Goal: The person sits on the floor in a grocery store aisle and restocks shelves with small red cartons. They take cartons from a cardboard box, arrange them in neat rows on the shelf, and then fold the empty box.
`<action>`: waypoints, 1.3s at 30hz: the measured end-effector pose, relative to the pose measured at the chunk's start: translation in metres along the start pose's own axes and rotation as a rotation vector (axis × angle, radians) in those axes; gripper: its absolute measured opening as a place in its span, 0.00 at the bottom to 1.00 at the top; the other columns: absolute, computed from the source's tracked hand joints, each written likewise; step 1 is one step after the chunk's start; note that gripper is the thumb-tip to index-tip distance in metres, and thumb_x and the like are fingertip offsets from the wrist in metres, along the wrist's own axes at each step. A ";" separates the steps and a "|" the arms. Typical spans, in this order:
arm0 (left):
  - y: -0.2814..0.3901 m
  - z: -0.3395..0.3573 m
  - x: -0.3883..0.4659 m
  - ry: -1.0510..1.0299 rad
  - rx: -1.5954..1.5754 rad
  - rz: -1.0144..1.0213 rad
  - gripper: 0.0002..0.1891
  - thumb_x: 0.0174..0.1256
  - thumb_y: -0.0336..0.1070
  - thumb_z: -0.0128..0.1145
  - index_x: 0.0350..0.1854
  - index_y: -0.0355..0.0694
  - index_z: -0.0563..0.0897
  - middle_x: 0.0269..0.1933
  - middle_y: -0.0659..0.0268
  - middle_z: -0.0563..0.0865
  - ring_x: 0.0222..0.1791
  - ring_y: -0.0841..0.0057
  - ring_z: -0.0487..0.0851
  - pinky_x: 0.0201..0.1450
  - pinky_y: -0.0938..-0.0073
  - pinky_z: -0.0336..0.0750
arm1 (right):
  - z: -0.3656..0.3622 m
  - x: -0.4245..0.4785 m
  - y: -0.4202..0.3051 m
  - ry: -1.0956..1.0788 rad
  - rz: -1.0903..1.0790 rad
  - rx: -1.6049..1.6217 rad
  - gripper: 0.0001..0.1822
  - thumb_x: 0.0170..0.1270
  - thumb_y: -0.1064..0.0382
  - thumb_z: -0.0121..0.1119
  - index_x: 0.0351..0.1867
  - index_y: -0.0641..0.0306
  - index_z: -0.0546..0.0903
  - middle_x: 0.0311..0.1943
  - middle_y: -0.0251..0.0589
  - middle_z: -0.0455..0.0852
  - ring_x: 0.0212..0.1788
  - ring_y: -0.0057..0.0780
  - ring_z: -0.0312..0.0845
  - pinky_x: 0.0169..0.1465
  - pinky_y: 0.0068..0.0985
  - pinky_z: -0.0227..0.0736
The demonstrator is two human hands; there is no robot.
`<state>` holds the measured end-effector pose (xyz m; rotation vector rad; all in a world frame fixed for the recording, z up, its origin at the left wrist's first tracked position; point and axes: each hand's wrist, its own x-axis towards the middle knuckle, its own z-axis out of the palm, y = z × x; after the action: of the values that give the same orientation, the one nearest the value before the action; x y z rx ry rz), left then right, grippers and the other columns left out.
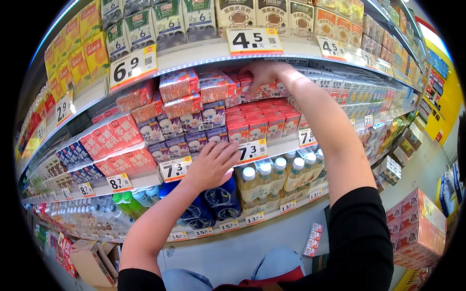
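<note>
My left hand (214,163) rests with its fingers spread on the front edge of the middle shelf, between two price tags, just below purple drink cartons (196,140). My right hand (260,74) reaches deep under the shelf above, its fingers curled over red drink cartons (267,89) at the back; whether it grips one is hard to tell. In front of those stand more red cartons (258,122) in shrink-wrapped packs. Orange-red carton packs (178,85) are stacked on the purple ones, to the left of my right hand.
An upper shelf edge (196,60) with price tags overhangs the middle shelf. Bottled drinks (262,178) fill the shelf below. A small carton pack (314,240) lies on the floor near my knees. Stacked pink cases (415,229) stand at right, an opened cardboard box (91,262) at lower left.
</note>
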<state>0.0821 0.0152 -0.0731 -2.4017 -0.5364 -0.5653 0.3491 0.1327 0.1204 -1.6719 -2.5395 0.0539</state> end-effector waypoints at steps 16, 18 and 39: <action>0.002 -0.003 0.007 -0.035 0.034 -0.007 0.33 0.51 0.51 0.69 0.62 0.49 0.79 0.68 0.67 0.77 0.66 0.68 0.73 0.69 0.60 0.66 | 0.001 0.059 0.030 0.099 0.039 -0.309 0.55 0.40 0.38 0.81 0.74 0.50 0.72 0.71 0.46 0.76 0.71 0.48 0.69 0.72 0.38 0.64; 0.003 -0.003 0.005 -0.037 0.053 -0.002 0.33 0.50 0.51 0.69 0.62 0.49 0.79 0.68 0.67 0.77 0.66 0.68 0.73 0.69 0.60 0.66 | 0.008 0.057 0.022 0.110 -0.020 -0.218 0.55 0.40 0.38 0.81 0.74 0.50 0.72 0.71 0.46 0.75 0.72 0.48 0.69 0.72 0.38 0.65; 0.004 -0.004 0.003 -0.050 0.010 -0.043 0.31 0.55 0.51 0.68 0.63 0.49 0.78 0.71 0.68 0.74 0.68 0.68 0.71 0.74 0.58 0.62 | 0.010 0.004 -0.079 -0.034 0.145 0.974 0.31 0.62 0.31 0.67 0.55 0.53 0.84 0.42 0.29 0.90 0.42 0.19 0.83 0.41 0.25 0.82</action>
<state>0.0856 0.0103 -0.0704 -2.4056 -0.6123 -0.5210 0.2741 0.1053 0.1174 -1.3847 -1.8422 1.1178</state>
